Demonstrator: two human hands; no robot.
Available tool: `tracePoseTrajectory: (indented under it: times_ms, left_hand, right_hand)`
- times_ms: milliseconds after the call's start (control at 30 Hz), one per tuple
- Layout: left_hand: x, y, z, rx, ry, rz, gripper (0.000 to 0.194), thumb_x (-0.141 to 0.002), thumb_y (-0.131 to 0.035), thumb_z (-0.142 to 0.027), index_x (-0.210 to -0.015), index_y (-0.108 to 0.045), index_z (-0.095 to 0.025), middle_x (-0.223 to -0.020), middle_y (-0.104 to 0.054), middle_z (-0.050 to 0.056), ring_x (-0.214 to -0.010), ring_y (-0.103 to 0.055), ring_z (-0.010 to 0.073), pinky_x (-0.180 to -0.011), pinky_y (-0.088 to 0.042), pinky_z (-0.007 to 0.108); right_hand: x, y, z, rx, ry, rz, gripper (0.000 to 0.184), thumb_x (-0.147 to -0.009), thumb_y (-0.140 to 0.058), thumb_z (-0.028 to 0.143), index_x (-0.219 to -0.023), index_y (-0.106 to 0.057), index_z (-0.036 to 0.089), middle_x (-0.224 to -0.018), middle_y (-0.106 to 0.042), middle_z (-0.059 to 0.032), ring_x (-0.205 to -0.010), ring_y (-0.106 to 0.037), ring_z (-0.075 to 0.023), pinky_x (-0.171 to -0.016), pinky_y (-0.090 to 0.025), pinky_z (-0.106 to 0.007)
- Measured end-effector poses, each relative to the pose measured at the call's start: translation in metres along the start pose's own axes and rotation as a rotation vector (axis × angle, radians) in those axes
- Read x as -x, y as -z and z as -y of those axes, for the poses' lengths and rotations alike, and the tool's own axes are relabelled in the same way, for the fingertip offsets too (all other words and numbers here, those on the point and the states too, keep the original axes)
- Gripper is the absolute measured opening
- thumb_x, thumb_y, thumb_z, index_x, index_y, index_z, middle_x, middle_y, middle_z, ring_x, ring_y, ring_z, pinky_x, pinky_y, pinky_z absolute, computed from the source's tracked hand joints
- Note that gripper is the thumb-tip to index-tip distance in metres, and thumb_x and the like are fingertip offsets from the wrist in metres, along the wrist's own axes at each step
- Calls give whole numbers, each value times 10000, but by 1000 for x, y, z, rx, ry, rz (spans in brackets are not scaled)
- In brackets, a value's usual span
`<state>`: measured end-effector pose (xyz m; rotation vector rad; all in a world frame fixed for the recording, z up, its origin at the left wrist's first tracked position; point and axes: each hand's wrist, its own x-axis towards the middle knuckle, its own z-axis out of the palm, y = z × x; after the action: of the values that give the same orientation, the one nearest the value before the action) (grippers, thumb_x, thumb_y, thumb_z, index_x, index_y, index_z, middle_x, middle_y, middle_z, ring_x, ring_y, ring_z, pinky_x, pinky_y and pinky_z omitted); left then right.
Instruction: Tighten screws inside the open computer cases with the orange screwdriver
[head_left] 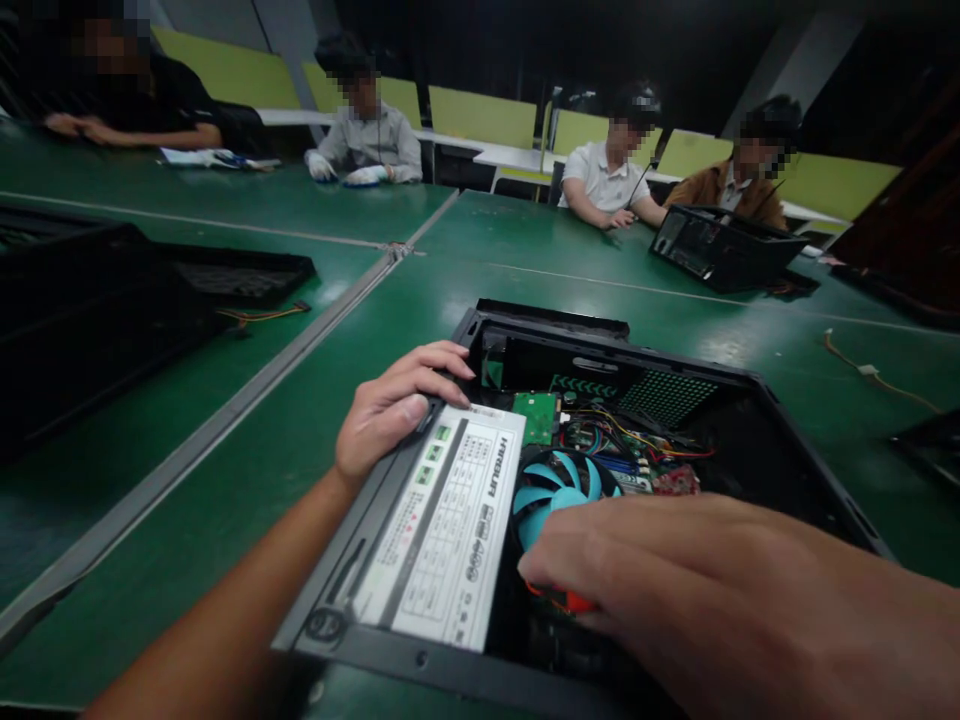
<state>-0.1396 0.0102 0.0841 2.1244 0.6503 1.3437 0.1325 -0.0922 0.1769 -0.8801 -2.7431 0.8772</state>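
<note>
An open black computer case lies on the table before me. My left hand grips its left rim, fingers curled over the edge beside the power supply with its white label. My right hand reaches into the near part of the case, next to the cooling fan with blue blades. Its fingers are closed round something orange, mostly hidden by the hand. Behind the fan are a green circuit board, a bundle of cables and a red card.
Another black case stands at left with a loose cable. Across the green table several people sit, one person's hand near a further open case. A thin cable lies at right.
</note>
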Motion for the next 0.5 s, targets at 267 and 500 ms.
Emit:
tracePoseTrajectory:
  times_ms: [267,500]
  left_hand:
    - [0,-2,-5,1,44,-35,377,-876,-516,-481,-817,-741,-185,-1008,-689,123,-1149,-546,335,-1058,-387,521]
    - [0,-2,-5,5,31,-37,372,-884,-511,-469,-818,-741,-185,-1001,-684,120,-1141,-546,329,-1058,-384,504]
  right_hand:
    - [-19,3,5,87,11,91,134,-948,-524,168,-1021,-623,220,-971,-694,-16,-847,-636,-162,-757,-484,-227]
    - [-20,-3,0,231,45,26,192,-971,-527,331,-880,-615,186,-804,-645,-9,-690,-579,-158,-635,-460,-278]
